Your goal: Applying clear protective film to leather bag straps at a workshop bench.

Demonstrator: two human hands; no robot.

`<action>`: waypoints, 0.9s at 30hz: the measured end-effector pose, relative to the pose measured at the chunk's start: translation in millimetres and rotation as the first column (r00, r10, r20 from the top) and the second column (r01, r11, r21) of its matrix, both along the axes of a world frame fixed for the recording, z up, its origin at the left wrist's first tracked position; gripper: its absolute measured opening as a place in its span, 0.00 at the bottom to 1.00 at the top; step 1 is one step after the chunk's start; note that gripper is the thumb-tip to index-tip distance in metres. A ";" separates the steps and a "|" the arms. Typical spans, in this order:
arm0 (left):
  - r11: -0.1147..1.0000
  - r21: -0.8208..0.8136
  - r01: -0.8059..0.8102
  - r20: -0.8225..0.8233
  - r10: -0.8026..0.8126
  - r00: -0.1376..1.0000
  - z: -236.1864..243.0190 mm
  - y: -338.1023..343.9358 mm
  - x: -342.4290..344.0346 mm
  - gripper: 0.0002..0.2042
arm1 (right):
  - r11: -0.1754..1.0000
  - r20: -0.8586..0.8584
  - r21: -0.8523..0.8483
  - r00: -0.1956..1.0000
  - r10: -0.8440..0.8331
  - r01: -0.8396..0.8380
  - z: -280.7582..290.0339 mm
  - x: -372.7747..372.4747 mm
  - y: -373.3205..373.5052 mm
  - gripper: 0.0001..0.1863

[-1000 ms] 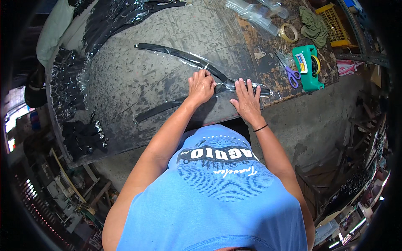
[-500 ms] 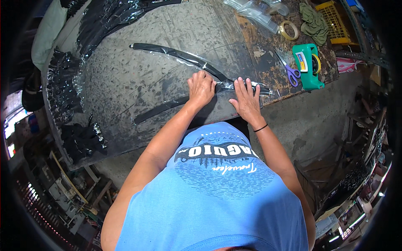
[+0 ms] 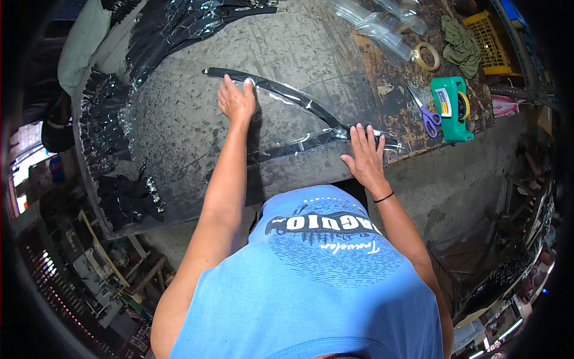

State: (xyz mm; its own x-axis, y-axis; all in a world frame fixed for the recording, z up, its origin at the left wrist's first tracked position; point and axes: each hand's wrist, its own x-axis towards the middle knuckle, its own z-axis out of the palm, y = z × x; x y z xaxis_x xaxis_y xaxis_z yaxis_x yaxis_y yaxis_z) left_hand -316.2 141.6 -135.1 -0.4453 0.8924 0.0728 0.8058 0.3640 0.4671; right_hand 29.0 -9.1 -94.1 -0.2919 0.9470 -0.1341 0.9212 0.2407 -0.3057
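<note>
My left hand (image 3: 238, 102) has its fingers apart, with the tips at a black strip (image 3: 318, 112) in clear plastic that runs diagonally across the worktable (image 3: 179, 96). A second wrapped black strip (image 3: 281, 146) lies lower, and the two meet at the right. There my right hand (image 3: 366, 157) rests flat, fingers stretched, on the wrapped ends, partly covering them. Purple-handled scissors (image 3: 429, 119) and a green tape dispenser (image 3: 454, 128) lie just right of that hand.
Piles of wrapped black strips (image 3: 161, 33) line the table's far left and back. At the back right are clear plastic sleeves (image 3: 373, 24), a tape roll (image 3: 427, 48), a green cloth (image 3: 460, 51) and a yellow crate (image 3: 487, 45). Bare concrete floor (image 3: 442, 179) shows beyond the front edge.
My left hand has left the junction of the strips and moved up and left along the upper strip, its fingers now spread. My right hand remains on the right ends.
</note>
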 end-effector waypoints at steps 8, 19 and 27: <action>0.970 -0.211 0.122 0.033 -0.117 0.993 -5.0 39.5 -4.4 0.36 | 1.000 0.033 -0.003 0.999 0.026 -0.026 2.9 0.5 1.6 0.35; 0.507 0.103 0.856 0.013 -0.861 0.508 27.3 22.2 86.9 0.14 | 0.999 0.033 -0.003 0.999 0.039 -0.039 3.4 1.1 4.2 0.36; 0.325 -0.189 0.927 0.079 -0.935 0.345 27.9 23.0 106.6 0.09 | 1.000 0.013 0.004 1.000 0.025 -0.025 2.1 2.4 1.4 0.36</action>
